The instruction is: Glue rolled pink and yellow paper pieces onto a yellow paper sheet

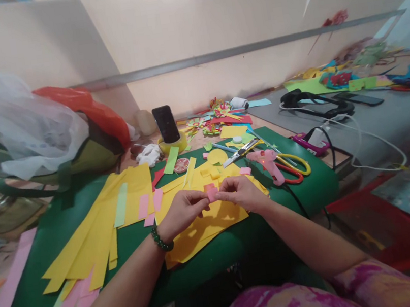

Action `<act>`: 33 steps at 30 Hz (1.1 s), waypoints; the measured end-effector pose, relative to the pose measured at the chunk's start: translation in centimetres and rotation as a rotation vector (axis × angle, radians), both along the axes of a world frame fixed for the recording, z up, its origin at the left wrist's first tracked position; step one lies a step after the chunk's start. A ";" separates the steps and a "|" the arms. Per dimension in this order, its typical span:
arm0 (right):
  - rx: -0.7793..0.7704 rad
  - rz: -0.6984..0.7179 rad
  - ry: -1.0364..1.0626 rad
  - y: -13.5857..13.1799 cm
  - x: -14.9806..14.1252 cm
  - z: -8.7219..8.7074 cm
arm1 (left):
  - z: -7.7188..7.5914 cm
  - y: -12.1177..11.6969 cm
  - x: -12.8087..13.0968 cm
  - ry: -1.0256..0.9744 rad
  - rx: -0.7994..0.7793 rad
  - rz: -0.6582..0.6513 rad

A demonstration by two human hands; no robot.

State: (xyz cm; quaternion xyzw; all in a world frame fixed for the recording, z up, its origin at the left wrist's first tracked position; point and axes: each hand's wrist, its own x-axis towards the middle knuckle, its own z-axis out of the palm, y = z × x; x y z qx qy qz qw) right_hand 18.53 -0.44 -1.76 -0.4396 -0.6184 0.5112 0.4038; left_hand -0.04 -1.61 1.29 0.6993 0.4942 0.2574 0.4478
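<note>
Between both sets of fingertips is a small folded piece of pink paper (211,193), held over the yellow paper sheets (198,236). My left hand (188,208), with a dark green bead bracelet (160,239) at the wrist, pinches its left side. From the right, my right hand (242,192) pinches the other side. Just beyond the hands lie small yellow paper pieces (211,173) and a yellow paper disc (217,157). A pink glue gun (269,165) rests on the green surface to the right, beside scissors (295,166) with yellow and red handles.
Long yellow strips (86,233) and pink strips (74,306) spread over the green mat (325,187) at left. A craft knife (241,152) lies ahead. Behind stand a phone (166,124) on a tape roll (176,145) and paper flowers (221,110). A bulky bag (101,153) occupies the back left.
</note>
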 end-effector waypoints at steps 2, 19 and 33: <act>-0.028 -0.001 -0.010 -0.1 0.0 0.2 | -0.1 0.0 0.0 0.017 0.026 -0.005; -0.052 0.051 0.046 0.1 -0.1 -0.3 | -1.2 0.1 -0.4 0.135 0.198 -0.065; -0.148 0.153 0.034 0.0 0.0 0.4 | -0.8 -0.3 0.1 0.167 0.140 -0.083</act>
